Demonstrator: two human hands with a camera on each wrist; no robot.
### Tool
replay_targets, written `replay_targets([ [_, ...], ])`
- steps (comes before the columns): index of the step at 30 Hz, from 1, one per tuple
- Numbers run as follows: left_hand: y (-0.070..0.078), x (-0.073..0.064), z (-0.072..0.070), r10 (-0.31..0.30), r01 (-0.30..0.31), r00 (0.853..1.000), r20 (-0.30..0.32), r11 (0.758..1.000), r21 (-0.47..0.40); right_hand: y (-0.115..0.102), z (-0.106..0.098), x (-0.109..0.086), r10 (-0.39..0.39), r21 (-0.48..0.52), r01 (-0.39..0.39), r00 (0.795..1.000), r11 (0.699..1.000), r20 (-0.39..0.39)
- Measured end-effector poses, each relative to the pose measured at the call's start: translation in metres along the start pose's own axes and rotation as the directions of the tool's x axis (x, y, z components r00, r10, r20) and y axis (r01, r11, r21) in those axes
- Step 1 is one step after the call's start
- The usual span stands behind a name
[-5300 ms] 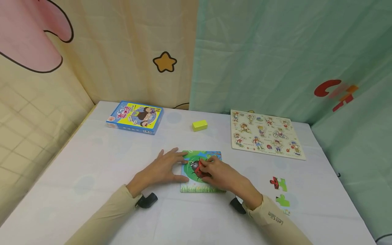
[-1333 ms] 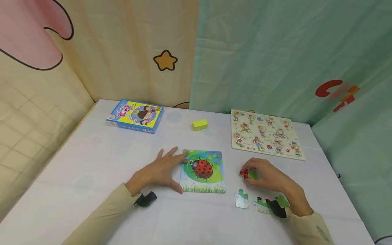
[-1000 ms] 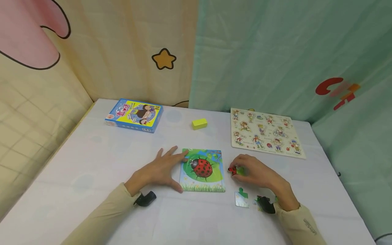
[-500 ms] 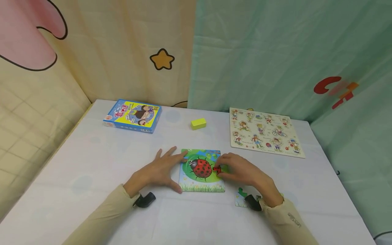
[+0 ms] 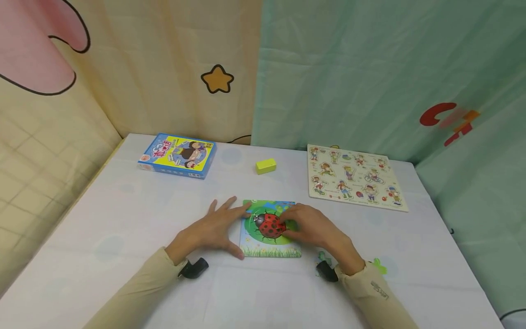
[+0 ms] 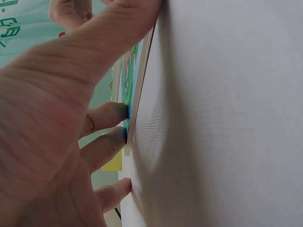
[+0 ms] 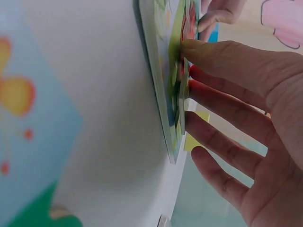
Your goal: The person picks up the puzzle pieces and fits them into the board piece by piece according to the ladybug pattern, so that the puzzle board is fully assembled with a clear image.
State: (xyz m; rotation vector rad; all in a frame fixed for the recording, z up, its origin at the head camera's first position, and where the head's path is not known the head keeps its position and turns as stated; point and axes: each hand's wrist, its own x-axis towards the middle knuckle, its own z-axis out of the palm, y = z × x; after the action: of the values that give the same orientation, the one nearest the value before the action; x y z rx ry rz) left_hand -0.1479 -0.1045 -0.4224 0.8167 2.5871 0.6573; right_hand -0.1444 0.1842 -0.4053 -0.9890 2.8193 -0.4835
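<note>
A square ladybug jigsaw puzzle board [image 5: 270,252] lies at the middle of the table. My left hand [image 5: 210,229] has its fingers spread, with fingertips and thumb resting along the board's left edge. In the left wrist view, two fingers [image 6: 108,117] touch the board's corner. Over the right half of the board, my right hand [image 5: 314,227] pinches a red and green puzzle piece [image 5: 291,225] by its edges. The right wrist view shows this piece [image 7: 182,113] flat against the board or just above it; I cannot tell whether it is seated.
Loose puzzle pieces lie to the right, one green piece [image 5: 380,266] and another [image 5: 323,257] partly behind my right wrist. Farther back are a blue and yellow box [image 5: 181,155], a yellow-green block [image 5: 265,166] and a wooden picture board [image 5: 356,178].
My right hand has carried the puzzle piece leftward from the table's right side onto the board, against the ladybug picture. My left hand has stayed at the board's left edge.
</note>
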Motion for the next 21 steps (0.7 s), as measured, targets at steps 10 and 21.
replay_targets([
  [10, 0.001, 0.000, -0.003, 0.027, -0.027, 1.000, -0.007, 1.000, 0.014, -0.009, 0.002, 0.002, 0.033, -0.068, -0.035, 0.999, 0.997, -0.032],
  [21, 0.002, -0.001, -0.001, 0.035, -0.035, 0.999, -0.018, 0.999, 0.034, -0.015, 0.005, 0.000, 0.006, -0.119, -0.013, 0.998, 0.993, -0.055],
])
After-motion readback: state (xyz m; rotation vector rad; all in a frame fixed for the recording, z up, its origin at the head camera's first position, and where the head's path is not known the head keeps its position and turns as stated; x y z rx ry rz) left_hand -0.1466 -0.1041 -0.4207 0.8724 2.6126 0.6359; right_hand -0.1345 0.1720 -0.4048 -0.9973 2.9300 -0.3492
